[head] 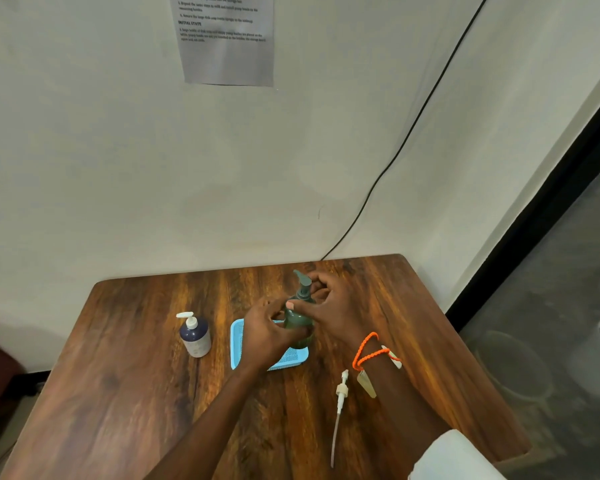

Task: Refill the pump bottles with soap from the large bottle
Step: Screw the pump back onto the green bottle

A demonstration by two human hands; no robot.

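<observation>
A dark green pump bottle (298, 320) stands upright over the far right part of a light blue mesh tray (238, 344). My left hand (267, 332) wraps its lower body from the left. My right hand (333, 306) grips its neck and shoulder just under the green pump head (302, 280). A dark blue bottle with a white pump (194, 332) stands on the table left of the tray. A loose white pump with its long tube (340, 403) lies on the table near my right forearm. No large bottle is in view.
The wooden table (136, 393) meets a white wall at its far edge. A black cable (413, 126) runs down the wall to the table's back right corner. A printed sheet (226, 39) hangs on the wall. Orange cords circle my right wrist (371, 351).
</observation>
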